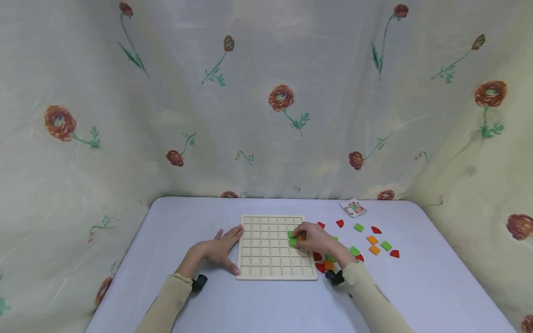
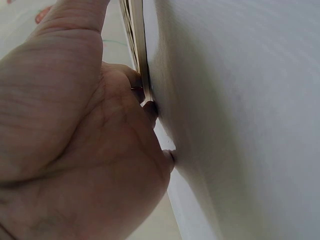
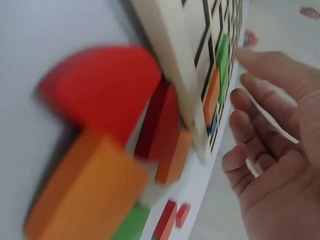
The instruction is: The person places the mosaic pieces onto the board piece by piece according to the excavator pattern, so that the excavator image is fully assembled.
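Note:
A pale wooden grid board [image 1: 266,261] lies on the table in the head view. My left hand [image 1: 218,249] rests along its left edge with thumb and fingers spread; the left wrist view shows the fingertips against the board's side. Over the right part of the board hovers my right hand [image 1: 316,238], close above green tiles [image 1: 293,242] and an orange tile [image 1: 302,235] set in the squares. In the right wrist view its fingers are loosely bent with nothing seen between them, the upper fingertip overlapping the board beside the green tile [image 3: 223,70].
Loose orange squares [image 1: 374,249], green squares [image 1: 386,245] and red quarter-circles [image 1: 394,253] are scattered right of the board, some against its edge. A patterned card [image 1: 354,207] lies at the back right. Flowered curtain [image 1: 266,152] surrounds the white table [image 1: 233,305].

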Tool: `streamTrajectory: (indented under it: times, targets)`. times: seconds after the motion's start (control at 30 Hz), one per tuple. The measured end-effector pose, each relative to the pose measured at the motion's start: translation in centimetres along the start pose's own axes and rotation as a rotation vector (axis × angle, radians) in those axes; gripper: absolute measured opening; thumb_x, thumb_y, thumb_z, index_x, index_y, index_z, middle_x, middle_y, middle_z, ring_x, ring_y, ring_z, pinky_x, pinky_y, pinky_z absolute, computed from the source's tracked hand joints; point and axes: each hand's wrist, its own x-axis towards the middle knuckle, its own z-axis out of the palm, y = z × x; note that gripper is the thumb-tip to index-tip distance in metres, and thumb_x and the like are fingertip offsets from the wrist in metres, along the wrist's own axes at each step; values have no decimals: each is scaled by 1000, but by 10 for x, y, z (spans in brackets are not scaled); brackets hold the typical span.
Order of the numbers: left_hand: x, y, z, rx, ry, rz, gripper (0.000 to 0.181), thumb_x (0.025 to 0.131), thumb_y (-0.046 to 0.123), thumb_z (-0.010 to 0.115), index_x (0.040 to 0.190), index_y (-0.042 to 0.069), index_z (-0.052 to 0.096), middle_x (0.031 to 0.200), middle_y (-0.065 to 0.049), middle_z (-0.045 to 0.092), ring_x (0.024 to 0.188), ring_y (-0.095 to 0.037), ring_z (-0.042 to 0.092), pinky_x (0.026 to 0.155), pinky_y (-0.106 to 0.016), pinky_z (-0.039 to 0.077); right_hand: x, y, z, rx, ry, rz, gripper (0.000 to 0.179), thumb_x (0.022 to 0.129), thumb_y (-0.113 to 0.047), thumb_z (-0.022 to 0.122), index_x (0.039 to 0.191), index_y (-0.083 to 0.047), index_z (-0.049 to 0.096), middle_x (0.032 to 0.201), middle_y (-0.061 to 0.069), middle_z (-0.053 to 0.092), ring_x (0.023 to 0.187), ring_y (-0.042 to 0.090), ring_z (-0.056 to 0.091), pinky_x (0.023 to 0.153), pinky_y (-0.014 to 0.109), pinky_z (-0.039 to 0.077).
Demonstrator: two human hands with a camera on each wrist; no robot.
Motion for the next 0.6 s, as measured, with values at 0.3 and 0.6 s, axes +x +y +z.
streamTrajectory:
  times: [0.3, 0.6]
  targets:
    - [-3, 1, -1, -13, 6, 0, 129, 65, 61, 80, 156, 6, 6, 164, -9, 0, 152, -25, 0, 120, -54, -2, -16, 43, -36, 78, 144, 133, 27, 87, -24, 72, 107, -11, 61, 96, 3, 58, 88, 20, 49, 69, 27, 45]
    - [1, 0, 0, -16, 9, -6, 130, 64, 63, 79, 156, 8, 5, 164, -7, -2, 152, -24, -1, 120, -54, -3, -40, 106, -74, 16, 232, 264, 40, 88, -25, 70, 118, -2, 57, 108, 14, 59, 88, 24, 50, 73, 32, 46]
